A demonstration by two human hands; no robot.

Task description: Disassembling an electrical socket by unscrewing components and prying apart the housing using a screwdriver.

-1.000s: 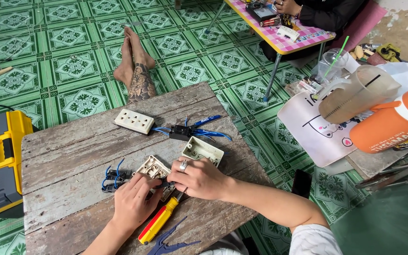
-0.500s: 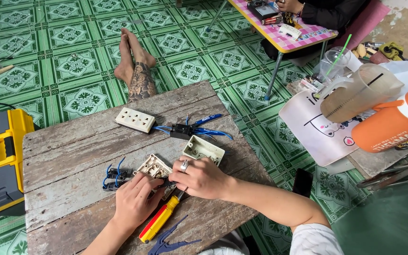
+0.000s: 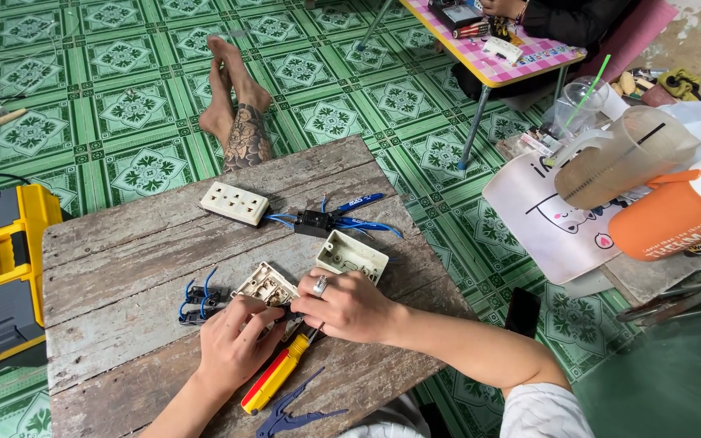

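2 hands (image 3: pixel 285 332) pinching socket insert (image 3: pixel 264 285), screwdriver (image 3: pixel 279 375) beneath

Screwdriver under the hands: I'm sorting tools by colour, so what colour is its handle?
The screwdriver handle is yellow and red, seen in the head view.

home floor workspace | green patterned floor tiles (image 3: pixel 148 97) | worn wooden table (image 3: pixel 123 251) | yellow tool case (image 3: pixel 2 276)

Bright, even daylight, soft shadows, sharp pic, slight edge warp.
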